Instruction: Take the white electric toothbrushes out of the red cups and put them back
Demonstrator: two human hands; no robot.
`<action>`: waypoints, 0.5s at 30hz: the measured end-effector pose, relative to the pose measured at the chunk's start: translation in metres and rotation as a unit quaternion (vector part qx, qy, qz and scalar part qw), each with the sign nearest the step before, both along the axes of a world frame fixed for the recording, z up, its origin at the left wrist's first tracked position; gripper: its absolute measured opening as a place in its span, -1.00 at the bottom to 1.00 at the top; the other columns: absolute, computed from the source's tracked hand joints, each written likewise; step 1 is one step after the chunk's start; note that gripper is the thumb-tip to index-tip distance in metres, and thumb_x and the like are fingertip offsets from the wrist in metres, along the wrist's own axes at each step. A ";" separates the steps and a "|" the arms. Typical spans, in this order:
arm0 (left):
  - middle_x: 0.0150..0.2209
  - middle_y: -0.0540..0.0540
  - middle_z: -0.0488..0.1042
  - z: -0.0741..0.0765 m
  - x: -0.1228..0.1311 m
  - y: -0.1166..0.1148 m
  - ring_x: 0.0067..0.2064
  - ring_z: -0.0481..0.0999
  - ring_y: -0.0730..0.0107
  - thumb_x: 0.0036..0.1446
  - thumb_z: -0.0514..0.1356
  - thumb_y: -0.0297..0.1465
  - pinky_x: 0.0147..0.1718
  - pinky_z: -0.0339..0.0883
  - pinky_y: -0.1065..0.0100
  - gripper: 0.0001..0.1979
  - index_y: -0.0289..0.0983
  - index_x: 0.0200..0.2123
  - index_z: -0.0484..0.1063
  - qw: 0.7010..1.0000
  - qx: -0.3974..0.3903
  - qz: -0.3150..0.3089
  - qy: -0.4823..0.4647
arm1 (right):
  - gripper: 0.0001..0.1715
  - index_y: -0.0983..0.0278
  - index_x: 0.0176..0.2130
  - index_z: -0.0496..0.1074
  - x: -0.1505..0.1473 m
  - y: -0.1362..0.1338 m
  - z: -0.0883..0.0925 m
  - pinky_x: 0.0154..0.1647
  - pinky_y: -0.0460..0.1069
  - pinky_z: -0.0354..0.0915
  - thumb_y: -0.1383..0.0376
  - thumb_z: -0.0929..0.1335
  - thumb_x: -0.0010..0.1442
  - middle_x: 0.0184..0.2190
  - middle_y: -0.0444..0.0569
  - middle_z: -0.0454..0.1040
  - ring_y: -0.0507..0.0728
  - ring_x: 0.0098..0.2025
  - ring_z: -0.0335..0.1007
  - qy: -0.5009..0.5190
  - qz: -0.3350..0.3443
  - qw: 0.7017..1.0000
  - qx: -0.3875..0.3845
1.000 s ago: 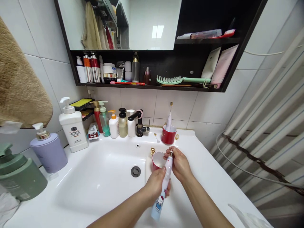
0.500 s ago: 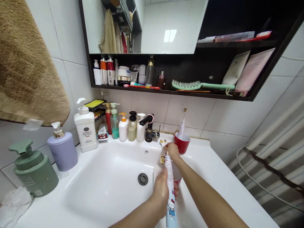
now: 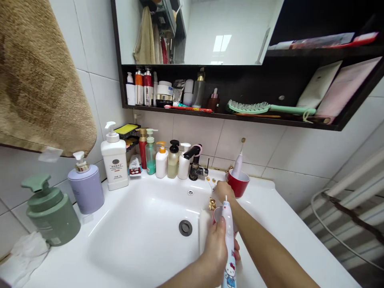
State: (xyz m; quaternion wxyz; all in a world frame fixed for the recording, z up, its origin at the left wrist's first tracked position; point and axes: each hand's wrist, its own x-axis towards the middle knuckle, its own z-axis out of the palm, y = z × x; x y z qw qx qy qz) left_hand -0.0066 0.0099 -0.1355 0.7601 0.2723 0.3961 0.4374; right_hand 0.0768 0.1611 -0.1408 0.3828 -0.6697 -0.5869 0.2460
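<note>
My left hand is wrapped around an electric toothbrush handle, white to pale blue with a cartoon cat print. A bare metal shaft sticks up from its top. Beyond it, my right hand reaches over the sink's back right rim, fingers curled and mostly hidden. At its fingertips lie small brush heads with yellowish ends and thin white stems; whether the fingers grip one cannot be made out. A red cup beside this hand holds another electric toothbrush. Under my forearm, a second cup is partly covered.
The white sink has a drain and a black faucet. Several pump bottles line its back edge. A gold ornament sits near the right hand. Above hangs a dark shelf with toiletries and a green hairbrush.
The view has shifted, so things appear further right. My left hand and the toothbrush handle have moved slightly right, nearer my right forearm. My right hand stays by the brush heads.
</note>
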 end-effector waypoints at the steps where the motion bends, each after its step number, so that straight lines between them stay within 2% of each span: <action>1: -0.72 0.09 0.15 0.000 0.000 -0.001 -0.75 0.08 0.63 -0.19 -0.18 0.03 -0.69 -0.08 0.49 -0.46 -0.33 -0.36 0.14 1.000 0.003 -0.006 0.000 | -0.97 0.35 -0.54 0.30 0.000 -0.005 0.002 -0.38 -0.02 0.15 0.42 0.26 -0.10 -0.49 0.00 0.31 0.05 -0.38 0.24 0.007 -0.010 1.000 0.002; 3: -0.73 0.09 0.13 -0.002 0.001 -0.002 -0.75 0.07 0.63 -0.17 -0.19 0.01 -0.70 -0.08 0.49 -0.49 -0.33 -0.41 0.14 1.000 0.011 -0.023 0.001 | -0.85 0.33 -0.68 0.25 0.004 -0.020 0.008 -0.45 -0.04 0.14 0.51 0.27 -0.19 -0.64 -0.04 0.27 0.06 -0.47 0.25 0.024 -0.032 0.999 0.002; 4: -0.73 0.09 0.13 -0.003 0.001 -0.003 -0.76 0.07 0.63 -0.17 -0.19 0.01 -0.71 -0.08 0.49 -0.51 -0.32 -0.43 0.13 0.999 0.019 -0.034 0.008 | -0.85 0.32 -0.68 0.25 0.007 -0.032 0.011 -0.49 -0.05 0.14 0.50 0.27 -0.19 -0.69 -0.08 0.24 0.05 -0.52 0.24 0.036 -0.035 0.999 0.002; 6: -0.73 0.08 0.14 -0.005 0.002 -0.007 -0.75 0.10 0.62 -0.18 -0.19 0.02 -0.72 -0.07 0.49 -0.51 -0.32 -0.48 0.12 0.997 0.040 -0.056 0.035 | -0.91 0.32 -0.62 0.27 0.016 -0.059 0.016 -0.56 -0.07 0.14 0.43 0.23 -0.15 -0.73 -0.14 0.21 0.00 -0.62 0.20 0.071 -0.034 0.997 0.001; 8: -0.73 0.06 0.16 -0.009 0.004 -0.011 -0.75 0.12 0.60 -0.21 -0.18 0.04 -0.73 -0.06 0.50 -0.51 -0.31 -0.51 0.11 0.992 0.071 -0.078 0.063 | -0.90 0.31 -0.53 0.30 0.026 -0.088 0.021 -0.59 -0.09 0.16 0.33 0.22 -0.11 -0.73 -0.17 0.22 -0.04 -0.66 0.17 0.166 -0.023 0.986 -0.007; 9: -0.73 0.06 0.17 -0.011 0.004 -0.013 -0.75 0.13 0.60 -0.21 -0.18 0.04 -0.74 -0.06 0.50 -0.50 -0.31 -0.51 0.11 0.989 0.086 -0.091 0.074 | -0.88 0.31 -0.50 0.30 0.030 -0.101 0.023 -0.59 -0.10 0.16 0.30 0.24 -0.13 -0.70 -0.17 0.24 -0.05 -0.65 0.17 0.250 -0.013 0.968 -0.014; 12: -0.74 0.06 0.17 -0.017 0.007 -0.017 -0.76 0.13 0.59 -0.24 -0.18 0.06 -0.75 -0.06 0.50 -0.48 -0.31 -0.52 0.12 0.979 0.123 -0.126 0.105 | -0.82 0.30 -0.52 0.29 0.040 -0.128 0.029 -0.62 -0.16 0.16 0.27 0.33 -0.23 -0.64 -0.17 0.29 -0.07 -0.62 0.19 0.455 0.015 0.890 -0.036; 15: -0.74 0.06 0.17 -0.020 0.008 -0.019 -0.77 0.12 0.60 -0.26 -0.18 0.07 -0.76 -0.07 0.51 -0.47 -0.31 -0.52 0.12 0.973 0.138 -0.136 0.124 | -0.82 0.30 -0.59 0.26 0.042 -0.134 0.033 -0.69 -0.19 0.11 0.27 0.35 -0.26 -0.69 -0.20 0.24 -0.09 -0.66 0.16 0.512 0.036 0.857 -0.041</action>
